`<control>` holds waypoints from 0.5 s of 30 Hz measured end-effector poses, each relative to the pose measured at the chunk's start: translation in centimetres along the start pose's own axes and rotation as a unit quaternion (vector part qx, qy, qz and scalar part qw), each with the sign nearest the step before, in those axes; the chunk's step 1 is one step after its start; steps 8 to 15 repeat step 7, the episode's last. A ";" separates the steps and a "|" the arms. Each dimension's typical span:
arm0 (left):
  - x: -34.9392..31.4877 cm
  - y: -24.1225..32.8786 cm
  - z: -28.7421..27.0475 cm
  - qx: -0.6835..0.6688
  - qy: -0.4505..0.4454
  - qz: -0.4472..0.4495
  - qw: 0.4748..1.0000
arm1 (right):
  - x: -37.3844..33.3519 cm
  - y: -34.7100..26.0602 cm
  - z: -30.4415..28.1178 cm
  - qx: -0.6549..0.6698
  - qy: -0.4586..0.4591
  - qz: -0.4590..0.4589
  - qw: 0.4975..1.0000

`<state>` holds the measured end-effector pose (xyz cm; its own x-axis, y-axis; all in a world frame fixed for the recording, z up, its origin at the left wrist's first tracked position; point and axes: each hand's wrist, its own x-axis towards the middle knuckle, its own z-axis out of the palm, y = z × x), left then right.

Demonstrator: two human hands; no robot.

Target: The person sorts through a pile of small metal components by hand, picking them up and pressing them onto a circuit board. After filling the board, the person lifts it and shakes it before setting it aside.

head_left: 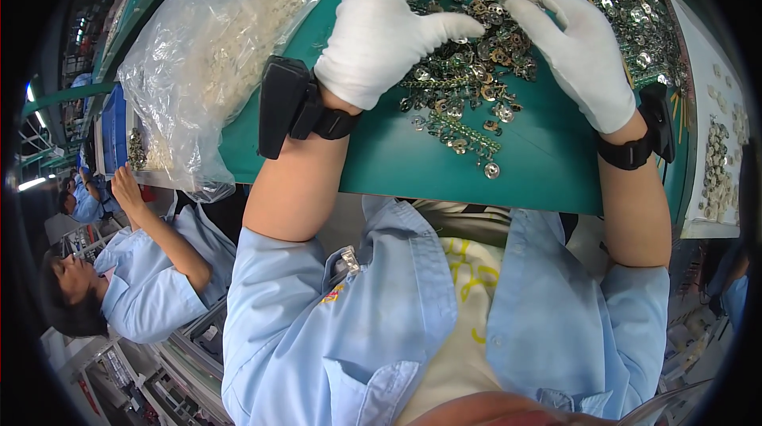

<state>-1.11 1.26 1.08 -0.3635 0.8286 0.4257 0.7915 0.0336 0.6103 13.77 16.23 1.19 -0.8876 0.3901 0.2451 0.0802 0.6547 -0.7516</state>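
Observation:
Both my hands wear white gloves above a loose heap of small metal parts (476, 77) on the green tabletop (381, 164). Shiny discs, brownish bits and greenish coil-like strips make up the heap. My left hand (389, 25) is at the heap's left side, open, with thumb and fingers spread apart around some parts. On the far right side, my right hand (575, 49) curves inward, thumb and fingertip close together in a pinch. Whatever is between those tips is too small to make out. A black device is strapped to each wrist.
A clear plastic bag (214, 53) of small whitish pieces lies at the left. More metal parts (635, 25) pile up at the far right. Beyond them stands a white tray (698, 200) with small pieces. A co-worker (151, 267) sits at the left, near a blue bin (114, 131).

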 end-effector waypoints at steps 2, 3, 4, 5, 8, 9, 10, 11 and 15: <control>0.0 -0.2 0.1 0.032 -0.008 0.038 0.999 | 0.0 -0.1 0.1 0.009 0.002 -0.003 1.000; 0.0 -1.0 0.5 -0.007 0.010 0.031 0.999 | 0.0 -0.1 0.1 0.010 0.002 -0.004 1.000; 0.0 -1.8 0.9 -0.047 0.029 0.024 0.998 | 0.1 -0.1 0.1 0.004 0.002 -0.005 1.000; 0.1 -1.9 1.1 -0.088 0.045 0.018 0.995 | 0.1 -0.1 0.1 -0.002 0.002 -0.004 1.000; 0.0 -1.7 1.0 -0.062 0.036 -0.028 0.997 | 0.1 0.0 0.1 -0.009 0.003 -0.003 1.000; 0.0 -1.7 1.0 -0.062 0.036 -0.028 0.997 | 0.1 0.0 0.1 -0.009 0.003 -0.003 1.000; 0.0 -1.7 1.0 -0.062 0.036 -0.028 0.997 | 0.1 0.0 0.1 -0.009 0.003 -0.003 1.000; 0.0 -1.7 1.0 -0.062 0.036 -0.028 0.997 | 0.1 0.0 0.1 -0.009 0.003 -0.003 1.000; 0.0 -1.7 1.0 -0.062 0.036 -0.028 0.997 | 0.1 0.0 0.1 -0.009 0.003 -0.003 1.000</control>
